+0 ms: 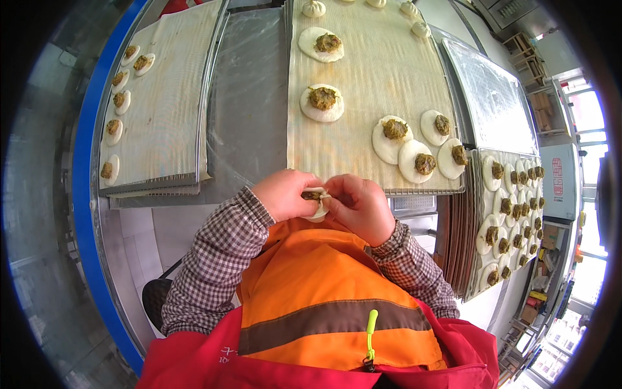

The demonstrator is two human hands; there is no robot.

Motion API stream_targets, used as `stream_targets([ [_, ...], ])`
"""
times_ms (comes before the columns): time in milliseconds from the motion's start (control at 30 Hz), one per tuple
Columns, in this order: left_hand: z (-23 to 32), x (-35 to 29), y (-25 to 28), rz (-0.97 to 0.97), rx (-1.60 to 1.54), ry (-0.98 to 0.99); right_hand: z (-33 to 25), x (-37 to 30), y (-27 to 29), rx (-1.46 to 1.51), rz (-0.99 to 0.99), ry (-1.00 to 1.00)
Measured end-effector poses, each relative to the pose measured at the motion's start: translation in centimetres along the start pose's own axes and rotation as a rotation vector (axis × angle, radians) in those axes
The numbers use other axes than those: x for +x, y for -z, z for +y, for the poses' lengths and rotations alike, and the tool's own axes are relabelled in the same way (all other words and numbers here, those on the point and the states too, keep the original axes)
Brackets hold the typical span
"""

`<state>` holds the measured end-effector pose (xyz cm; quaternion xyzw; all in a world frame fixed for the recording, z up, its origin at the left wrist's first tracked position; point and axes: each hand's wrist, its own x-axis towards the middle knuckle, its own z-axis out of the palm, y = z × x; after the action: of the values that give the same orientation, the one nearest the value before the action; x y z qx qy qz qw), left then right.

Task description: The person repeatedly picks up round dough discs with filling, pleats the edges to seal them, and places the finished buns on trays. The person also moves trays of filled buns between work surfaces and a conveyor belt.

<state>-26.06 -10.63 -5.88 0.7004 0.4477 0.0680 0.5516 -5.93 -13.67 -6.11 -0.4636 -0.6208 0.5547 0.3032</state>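
Observation:
Close in front of my orange apron, both hands meet on one half-gathered bun [317, 216], a white dough round with brown-green filling showing in its opening. My left hand [283, 193] cups it from the left, thumb over the filling. At its right rim, my right hand [360, 205] pinches a fold of dough between thumb and fingertips. Just beyond, a cloth-lined tray [356, 146] holds several flat dough rounds topped with filling, such as a dough round [322, 115] on the left. Pleated, closed buns [313, 9] sit along its far end.
Another cloth-lined tray [170, 84] at left carries filled rounds along its left side. Between the two trays lies a grey metal surface [245, 97]. To the right, a stack of trays [455, 227] has crowded filled rounds on top, with a shiny metal tray [495, 97] behind it.

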Motion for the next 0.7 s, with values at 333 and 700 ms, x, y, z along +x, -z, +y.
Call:
stream_targets([
  [333,-1.6,-0.4,-2.5,0.273,-0.736,-0.019,0.3,0.8,-0.7,0.458,0.065,-0.200],
  [700,-1.9,-0.6,-2.0,0.114,-0.509,0.068,0.5,0.7,-1.3,-0.045,0.076,0.078],
])
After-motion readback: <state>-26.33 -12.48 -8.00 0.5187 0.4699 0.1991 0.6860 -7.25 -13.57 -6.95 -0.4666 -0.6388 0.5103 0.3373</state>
